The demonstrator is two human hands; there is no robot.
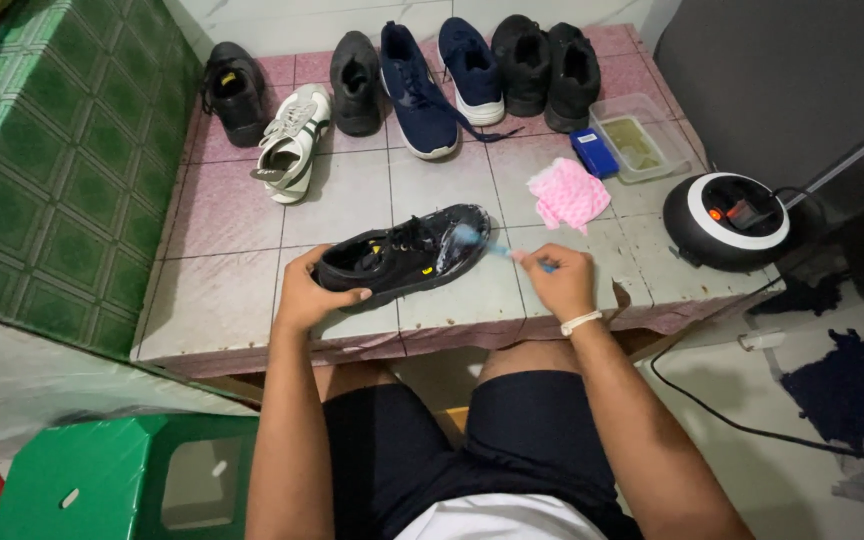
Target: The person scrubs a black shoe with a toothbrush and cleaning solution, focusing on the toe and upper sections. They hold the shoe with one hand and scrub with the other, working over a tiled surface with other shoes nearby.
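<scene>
My left hand (310, 292) grips the heel end of a black sneaker (404, 254) that lies on its side on the tiled ledge (222, 300). White foam covers the toe of that sneaker. My right hand (555, 280) holds a small blue brush (487, 244), its bristle end pressed on the foamy toe. A white band sits on my right wrist.
Several other shoes line the back of the ledge: black ones (234, 90), a white-grey one (292, 140), two navy ones (414, 88). A pink cloth (568, 194), a blue box (593, 152), a clear tub (636, 142) and a round black-white device (728, 217) lie right. A green stool (102, 480) stands lower left.
</scene>
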